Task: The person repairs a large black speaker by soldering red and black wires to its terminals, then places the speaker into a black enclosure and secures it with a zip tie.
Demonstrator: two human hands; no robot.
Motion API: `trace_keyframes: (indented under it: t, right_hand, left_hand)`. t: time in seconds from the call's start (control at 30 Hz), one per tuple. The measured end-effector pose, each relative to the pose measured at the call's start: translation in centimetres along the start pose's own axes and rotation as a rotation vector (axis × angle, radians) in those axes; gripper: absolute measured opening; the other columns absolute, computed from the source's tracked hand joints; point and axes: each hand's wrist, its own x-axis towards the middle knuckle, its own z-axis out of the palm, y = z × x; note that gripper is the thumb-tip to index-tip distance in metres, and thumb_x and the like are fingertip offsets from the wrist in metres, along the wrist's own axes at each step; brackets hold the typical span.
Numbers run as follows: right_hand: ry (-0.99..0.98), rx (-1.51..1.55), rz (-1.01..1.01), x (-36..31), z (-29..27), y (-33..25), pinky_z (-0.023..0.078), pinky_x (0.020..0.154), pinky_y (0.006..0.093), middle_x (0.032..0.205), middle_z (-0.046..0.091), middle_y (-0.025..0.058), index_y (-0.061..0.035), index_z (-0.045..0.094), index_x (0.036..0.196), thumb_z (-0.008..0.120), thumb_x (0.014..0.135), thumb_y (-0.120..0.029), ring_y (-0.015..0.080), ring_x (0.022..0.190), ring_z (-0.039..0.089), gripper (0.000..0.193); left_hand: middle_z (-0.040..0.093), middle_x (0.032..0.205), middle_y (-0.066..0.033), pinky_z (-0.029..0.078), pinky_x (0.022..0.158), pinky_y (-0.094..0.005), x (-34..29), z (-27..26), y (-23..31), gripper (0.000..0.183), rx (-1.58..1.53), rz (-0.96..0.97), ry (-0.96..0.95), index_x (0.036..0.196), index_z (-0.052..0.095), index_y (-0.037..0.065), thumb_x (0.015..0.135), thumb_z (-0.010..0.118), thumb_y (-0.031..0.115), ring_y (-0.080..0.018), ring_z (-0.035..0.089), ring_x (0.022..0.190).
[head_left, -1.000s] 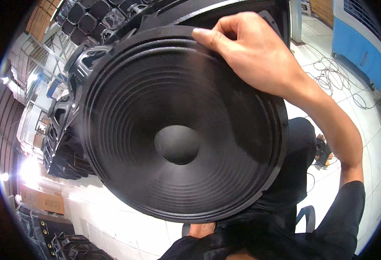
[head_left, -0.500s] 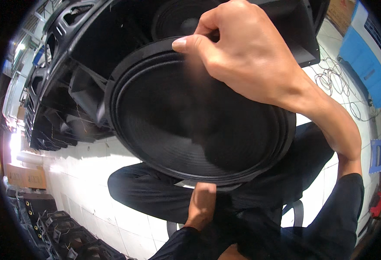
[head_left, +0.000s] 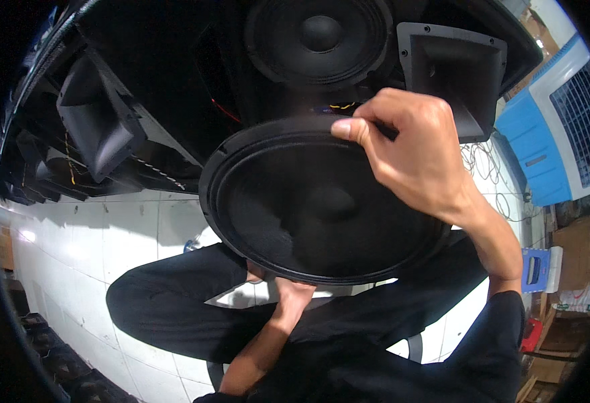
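A large round black speaker driver (head_left: 268, 201) is held above my lap, its cone facing up toward me. My right hand (head_left: 409, 144) grips the far rim, thumb on top and fingers curled beneath the edge. From below the near edge my left hand (head_left: 293, 290) supports the driver; its fingers are hidden underneath. Just beyond stands a black speaker cabinet (head_left: 167, 60) with a smaller round driver (head_left: 322, 33) and a rectangular black horn (head_left: 453, 74) in its front. Yellow and red wires (head_left: 342, 106) show at the cabinet behind the held driver's far rim.
More cabinets with horns (head_left: 97, 127) line the left. A blue and white air cooler (head_left: 543, 127) stands at the right, near loose cables (head_left: 479, 161) on the tiled floor (head_left: 127, 235). A blue stool (head_left: 536, 270) and cardboard (head_left: 583, 245) are at the right; black speaker parts lie lower left.
The view has shifted, showing more of the cabinet's small driver and horn. The held driver appears smaller and more tilted, with both hands still on it.
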Motion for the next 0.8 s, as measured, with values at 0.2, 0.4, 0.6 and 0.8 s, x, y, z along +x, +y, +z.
trace_keyframes:
  t: [0.2, 0.4, 0.6, 0.8]
  right_hand:
    - [-0.031, 0.011, -0.198, -3.1, 2.0, -0.4, 0.046, 0.050, 0.0344, 0.071, 0.062, 0.0131, 0.0016, 0.068, 0.080, 0.086, 0.079, -0.011, 0.0265, 0.059, 0.062, 0.022]
    - [-0.023, -0.043, -0.520, -7.9, 2.2, -3.5, 0.042, 0.045, 0.0232, 0.070, 0.062, 0.0128, 0.0062, 0.068, 0.081, 0.086, 0.075, -0.019, 0.0184, 0.056, 0.057, 0.031]
    - [-0.041, -0.043, -0.616, -8.0, 3.3, -2.7, 0.042, 0.046, 0.0207, 0.068, 0.065, 0.0110, 0.0032, 0.072, 0.079, 0.085, 0.076, -0.017, 0.0149, 0.055, 0.057, 0.024]
    - [-0.081, -0.101, -0.511, -8.1, 3.8, -2.3, 0.041, 0.046, 0.0205, 0.069, 0.066, 0.0112, 0.0004, 0.074, 0.082, 0.086, 0.079, -0.024, 0.0148, 0.057, 0.058, 0.027]
  left_hand:
    - [0.032, 0.165, -0.0088, 0.014, 0.124, -0.0569, -0.4, 3.9, -1.6, 0.078, -0.175, -0.037, 0.078, 0.158, 0.036, 0.016, 0.099, 0.031, 0.067, -0.0329, 0.020, 0.154]
    - [0.035, 0.162, -0.0089, 0.017, 0.123, -0.0565, 6.8, 1.0, -4.5, 0.076, -0.150, -0.024, 0.004, 0.156, 0.039, 0.016, 0.098, 0.032, 0.067, -0.0328, 0.025, 0.151]
    - [0.038, 0.160, -0.0091, 0.020, 0.122, -0.0562, 6.0, 0.9, -3.8, 0.075, -0.156, -0.061, 0.053, 0.154, 0.042, 0.016, 0.098, 0.033, 0.066, -0.0327, 0.029, 0.149]
    - [0.042, 0.158, -0.0092, 0.023, 0.122, -0.0558, 7.0, 2.4, -3.4, 0.074, -0.189, -0.096, 0.028, 0.152, 0.045, 0.016, 0.098, 0.034, 0.066, -0.0326, 0.034, 0.146]
